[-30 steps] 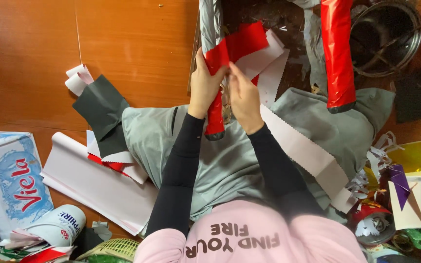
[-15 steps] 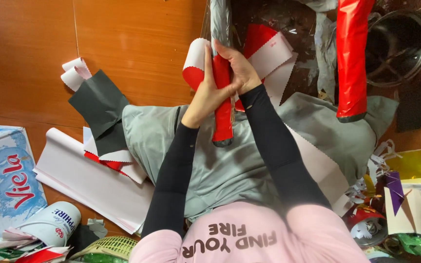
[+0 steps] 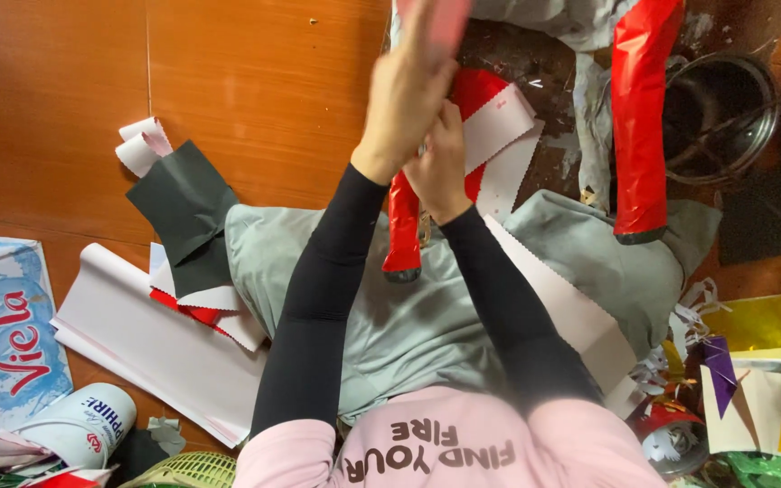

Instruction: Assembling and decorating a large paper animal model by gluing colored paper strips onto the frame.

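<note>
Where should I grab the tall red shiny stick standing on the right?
Probably round the bare middle of the red stick, coming from its left. It stands upright, long and thin, and the metal pot crowds its right side.

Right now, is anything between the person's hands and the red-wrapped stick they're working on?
Nothing visible. Both the left hand and the right hand are already on the red-wrapped stick and the red-and-white paper; the left hand hides the stick's upper part.
</note>
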